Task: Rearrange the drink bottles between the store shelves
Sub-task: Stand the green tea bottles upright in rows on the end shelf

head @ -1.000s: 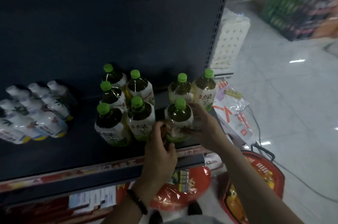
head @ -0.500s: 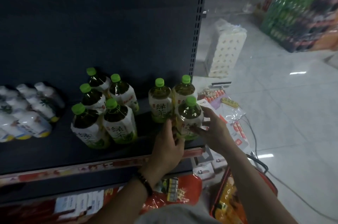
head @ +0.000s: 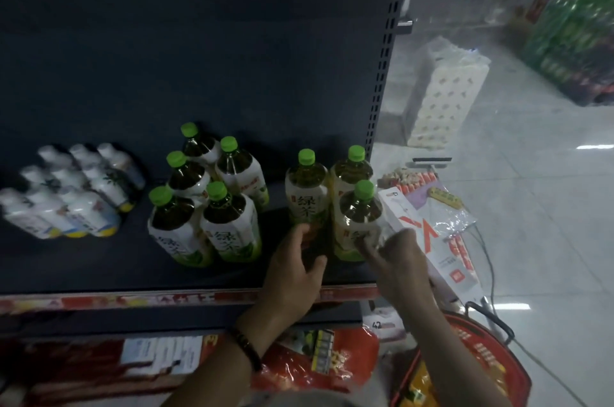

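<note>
Several green-capped green tea bottles stand on the dark shelf (head: 99, 267). One cluster (head: 229, 220) is at the middle. At the shelf's right end, two bottles (head: 307, 187) stand side by side, and a third bottle (head: 357, 217) stands in front of the right one. My right hand (head: 398, 260) holds this front bottle low on its label from the right. My left hand (head: 292, 270) is just left of it with relaxed fingers near the base of the back-left bottle. A dark gap separates its thumb from the front bottle.
White bottles with yellow bases (head: 76, 197) stand at the shelf's left. White and red packets (head: 432, 240) hang past the shelf's right end. A red basket (head: 481, 360) sits on the floor below. A toilet paper pack (head: 445, 97) stands in the aisle.
The front bottle has been shifted right to the shelf's end, in front of the back pair. My left hand has come off it; my right hand stays on it.
</note>
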Available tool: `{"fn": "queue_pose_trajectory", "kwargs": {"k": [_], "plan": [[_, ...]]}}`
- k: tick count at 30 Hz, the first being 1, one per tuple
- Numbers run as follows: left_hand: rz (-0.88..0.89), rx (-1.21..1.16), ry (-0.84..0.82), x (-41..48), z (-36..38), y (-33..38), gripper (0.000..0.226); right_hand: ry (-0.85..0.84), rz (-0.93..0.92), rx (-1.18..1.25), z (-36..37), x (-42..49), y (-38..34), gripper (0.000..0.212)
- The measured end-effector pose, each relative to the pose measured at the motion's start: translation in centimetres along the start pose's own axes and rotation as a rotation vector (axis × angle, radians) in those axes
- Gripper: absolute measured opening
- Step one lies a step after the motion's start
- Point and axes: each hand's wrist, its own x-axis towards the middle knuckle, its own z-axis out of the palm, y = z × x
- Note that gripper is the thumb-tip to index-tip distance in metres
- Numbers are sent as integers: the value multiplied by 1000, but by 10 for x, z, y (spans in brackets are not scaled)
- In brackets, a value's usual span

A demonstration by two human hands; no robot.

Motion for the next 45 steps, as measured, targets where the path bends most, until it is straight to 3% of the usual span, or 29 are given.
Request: {"fn": "queue_pose_trajectory", "kwargs": {"k": [3,10,15,22,29,34,40,45], "plan": [[-4,20,119,-13,-33,-19,38,-114,43,-27,24,-19,-11,22],[14,19,324,-31,-119,-67,32,-197,-190,71,94,-33,-80,23],[33,6,120,-26,-170,-97,40,-125,-274,159,143,-30,-115,63],[117,-21,-185,-17,-210,-127,57,-16,-174,141,179,-33,-142,100],[103,-55,-405,-9,-223,-129,65,-16,-138,116,184,-36,-168,99],[17,-129,-395,-8,-214,-122,68,50,-201,-10,182,-40,-173,83],[-8,-95,-346,-4,-174,-127,93,2,-208,-76,158,-49,-156,78],[63,-71,-358,1,-149,-114,81,69,-199,-96,139,-54,-133,86]]}}
